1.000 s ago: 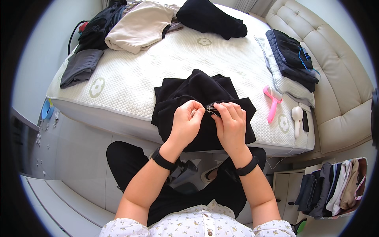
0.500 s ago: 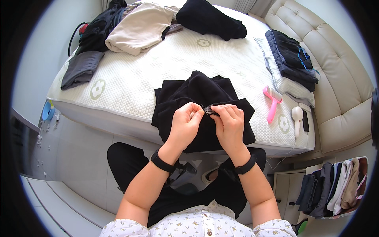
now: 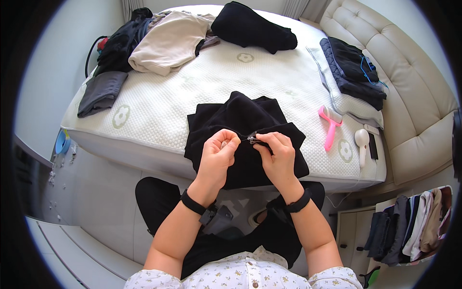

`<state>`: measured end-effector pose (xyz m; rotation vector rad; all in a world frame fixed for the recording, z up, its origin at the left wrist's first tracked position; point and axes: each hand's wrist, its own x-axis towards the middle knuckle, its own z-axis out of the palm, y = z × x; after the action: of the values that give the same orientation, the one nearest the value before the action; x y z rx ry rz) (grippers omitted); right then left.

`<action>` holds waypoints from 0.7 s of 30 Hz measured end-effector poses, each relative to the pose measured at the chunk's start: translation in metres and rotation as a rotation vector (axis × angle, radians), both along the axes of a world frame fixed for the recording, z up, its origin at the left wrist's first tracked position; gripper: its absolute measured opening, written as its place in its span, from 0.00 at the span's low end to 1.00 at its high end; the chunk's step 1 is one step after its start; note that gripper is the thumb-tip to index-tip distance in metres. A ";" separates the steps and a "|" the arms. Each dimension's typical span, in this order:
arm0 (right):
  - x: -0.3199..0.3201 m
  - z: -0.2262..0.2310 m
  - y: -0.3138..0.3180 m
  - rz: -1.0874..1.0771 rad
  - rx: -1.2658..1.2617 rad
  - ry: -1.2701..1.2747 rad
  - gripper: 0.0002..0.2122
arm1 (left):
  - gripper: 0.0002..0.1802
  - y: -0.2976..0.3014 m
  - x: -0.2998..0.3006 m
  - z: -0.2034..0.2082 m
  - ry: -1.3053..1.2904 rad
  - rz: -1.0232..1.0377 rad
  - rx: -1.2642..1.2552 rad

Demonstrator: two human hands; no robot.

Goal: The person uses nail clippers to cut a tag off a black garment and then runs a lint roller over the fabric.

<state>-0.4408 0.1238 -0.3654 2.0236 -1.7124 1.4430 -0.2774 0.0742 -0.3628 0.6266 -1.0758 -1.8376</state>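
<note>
A black garment (image 3: pixel 248 113) lies folded in layers at the bed's near edge, in front of me. Over it, my right hand (image 3: pixel 278 153) is closed around a small silver nail clipper (image 3: pixel 252 138), whose end points toward my other hand. My left hand (image 3: pixel 219 150) pinches at the garment's upper layer, its fingers curled together. A thin dark strand seems to run from those fingertips to the clipper; whether it is a loose thread or a fold of cloth is too small to tell.
On the white mattress (image 3: pixel 163 103) lie a pink lint roller (image 3: pixel 331 130) and a white handheld device (image 3: pixel 362 143) with a cord. Folded dark clothes (image 3: pixel 353 72), a beige garment (image 3: pixel 166 45) and a black garment (image 3: pixel 252 29) lie farther back. A clothes-filled bin (image 3: pixel 409 226) stands lower right.
My left hand has drawn back slightly to the left, widening the gap to the clipper. My right hand still holds the clipper. The view has shifted slightly.
</note>
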 end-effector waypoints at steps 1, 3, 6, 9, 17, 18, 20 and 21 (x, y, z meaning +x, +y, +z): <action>0.000 -0.001 0.000 0.002 -0.005 -0.002 0.08 | 0.03 0.000 0.000 -0.001 -0.002 0.002 -0.005; -0.001 -0.003 0.002 -0.004 -0.002 -0.017 0.08 | 0.03 0.001 0.001 -0.002 0.013 0.034 0.034; -0.001 -0.001 0.003 0.011 -0.047 0.005 0.08 | 0.03 -0.001 0.000 -0.008 -0.006 0.103 0.055; -0.003 -0.001 0.005 0.029 -0.024 -0.052 0.07 | 0.03 -0.004 0.002 -0.014 0.061 0.079 0.119; -0.053 0.028 0.034 -0.220 -0.110 -0.199 0.11 | 0.07 -0.002 0.015 -0.013 0.200 0.005 0.198; -0.082 0.027 0.037 -0.326 -0.166 -0.096 0.11 | 0.08 -0.002 0.024 -0.011 0.195 0.024 0.229; -0.160 0.014 0.050 -0.520 0.082 -0.289 0.12 | 0.10 -0.009 0.038 -0.013 0.174 0.042 0.225; -0.210 0.001 0.059 -0.519 0.185 -0.308 0.13 | 0.10 -0.014 0.041 -0.014 0.149 0.064 0.199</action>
<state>-0.6512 0.1825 -0.3647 1.3071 -2.3434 1.5006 -0.2361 0.0607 -0.3772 0.6210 -0.7733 -1.9165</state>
